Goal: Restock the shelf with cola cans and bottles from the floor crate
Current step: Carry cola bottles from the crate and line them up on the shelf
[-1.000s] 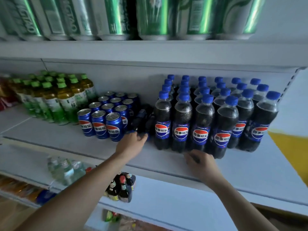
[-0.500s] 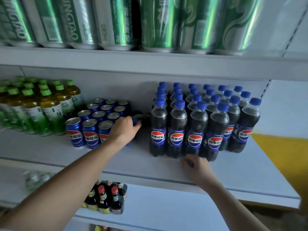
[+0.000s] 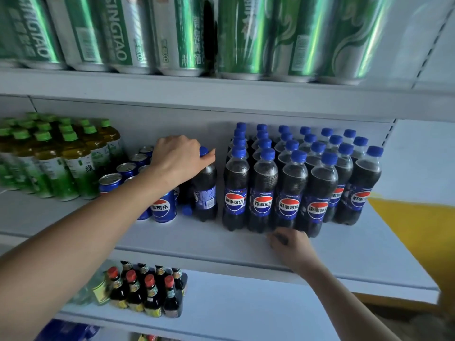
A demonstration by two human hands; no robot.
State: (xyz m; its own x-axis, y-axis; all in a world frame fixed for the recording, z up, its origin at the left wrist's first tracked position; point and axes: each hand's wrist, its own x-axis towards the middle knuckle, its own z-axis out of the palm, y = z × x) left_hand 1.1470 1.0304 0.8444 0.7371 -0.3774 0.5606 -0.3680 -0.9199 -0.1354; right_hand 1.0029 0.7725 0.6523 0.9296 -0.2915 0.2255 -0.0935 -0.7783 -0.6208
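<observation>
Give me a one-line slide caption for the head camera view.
Left hand grips an upright cola bottle between cans and bottle pack; right hand rests on shelf.

You read "百事可乐" on cola bottles [image 3: 290, 188] and blue cans [image 3: 163, 209]; "SINGTAO" on green beer cans [image 3: 118, 35] overhead; "绿" on green-capped tea bottles [image 3: 81, 166].
</observation>
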